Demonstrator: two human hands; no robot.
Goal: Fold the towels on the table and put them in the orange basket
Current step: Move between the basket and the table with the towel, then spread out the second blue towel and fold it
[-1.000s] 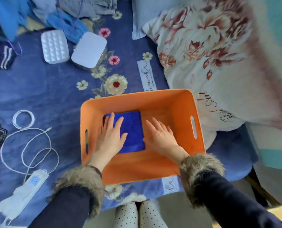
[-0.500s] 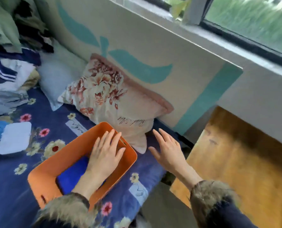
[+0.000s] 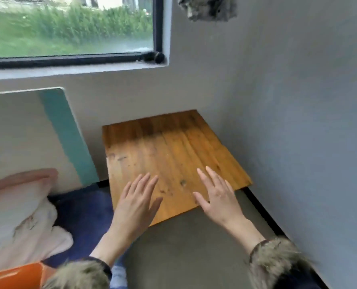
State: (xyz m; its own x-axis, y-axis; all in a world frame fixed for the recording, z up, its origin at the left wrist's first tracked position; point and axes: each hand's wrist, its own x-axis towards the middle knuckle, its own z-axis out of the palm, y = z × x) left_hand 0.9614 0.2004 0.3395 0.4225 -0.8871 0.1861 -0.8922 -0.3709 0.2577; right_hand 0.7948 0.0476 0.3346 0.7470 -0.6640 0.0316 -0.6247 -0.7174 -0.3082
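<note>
View swung right since 0.5 s ago; left hand left the basket. Both hands, right hand included, flat, empty over the table. No towel visible; basket at the lower-left edge. Risk: reaching on with nothing left to fold.

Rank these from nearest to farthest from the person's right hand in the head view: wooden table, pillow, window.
From the right hand:
1. Wooden table: directly under the fingers, ahead.
2. Pillow: far off to the left, on the bed.
3. Window: high up on the back wall, to the left.
</note>
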